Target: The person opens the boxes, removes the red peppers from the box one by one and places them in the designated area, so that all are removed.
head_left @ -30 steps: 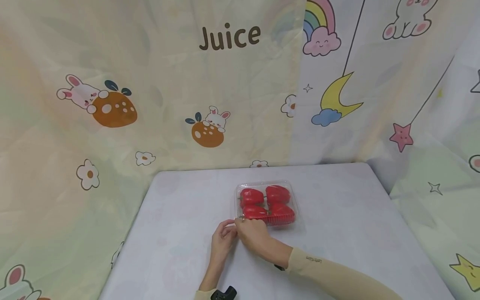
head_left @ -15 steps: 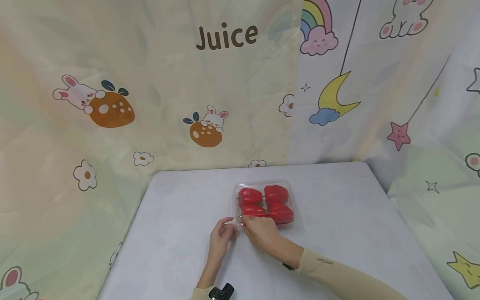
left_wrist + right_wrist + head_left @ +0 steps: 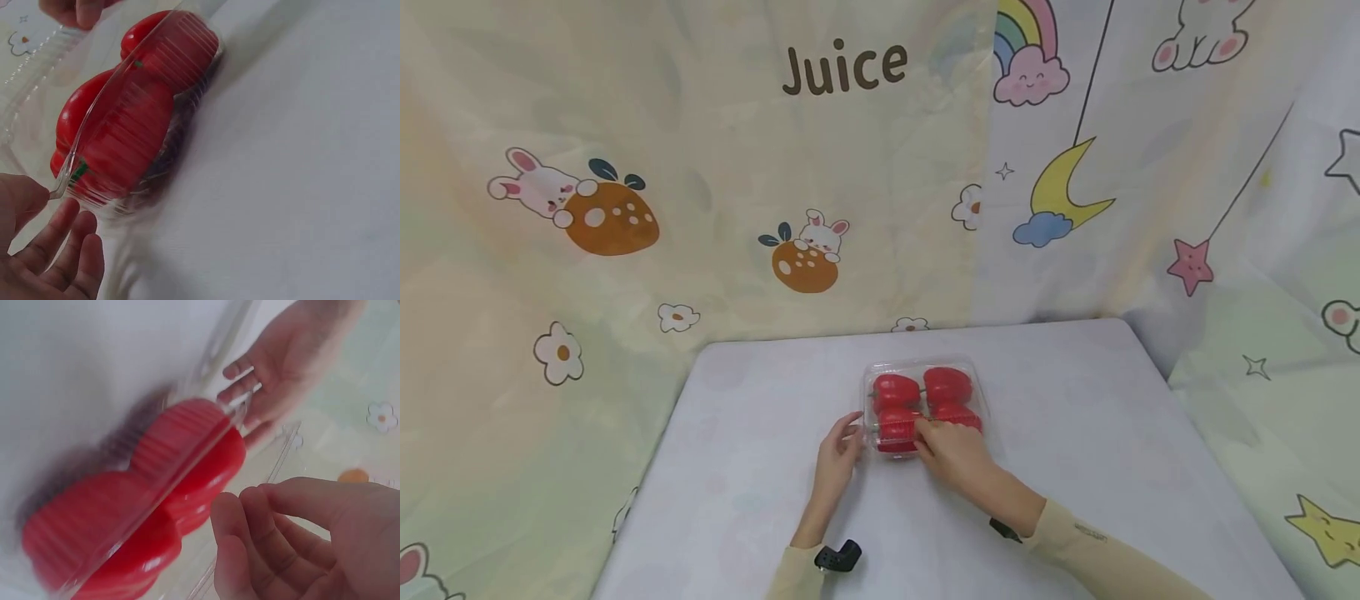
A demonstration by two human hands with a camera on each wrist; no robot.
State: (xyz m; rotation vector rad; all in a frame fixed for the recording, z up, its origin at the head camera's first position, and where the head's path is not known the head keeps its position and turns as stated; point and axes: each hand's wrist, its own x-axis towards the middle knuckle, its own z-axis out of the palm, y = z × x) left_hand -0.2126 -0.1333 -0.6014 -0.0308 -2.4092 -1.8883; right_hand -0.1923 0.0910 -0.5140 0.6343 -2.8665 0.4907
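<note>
A clear plastic clamshell box (image 3: 871,368) on the table holds several red bell peppers (image 3: 895,390) with green stems. My left hand (image 3: 835,457) is at its near left corner. In the left wrist view, the thumb and index finger pinch the box's rim (image 3: 87,119) there, the other fingers loosely bent. My right hand (image 3: 958,454) is over the near side of the box, in front of one pepper. Its thumb and fingertips meet on the thin edge of the clear lid (image 3: 282,453), which stands apart from the rim.
The white-covered table (image 3: 760,417) spreads around the box. A printed cloth backdrop (image 3: 715,167) with cartoon drawings hangs behind it and along the sides.
My right hand has moved right along the box's front, from beside the left hand to mid-front. The lid's front edge has shifted up. The left hand stays at the corner.
</note>
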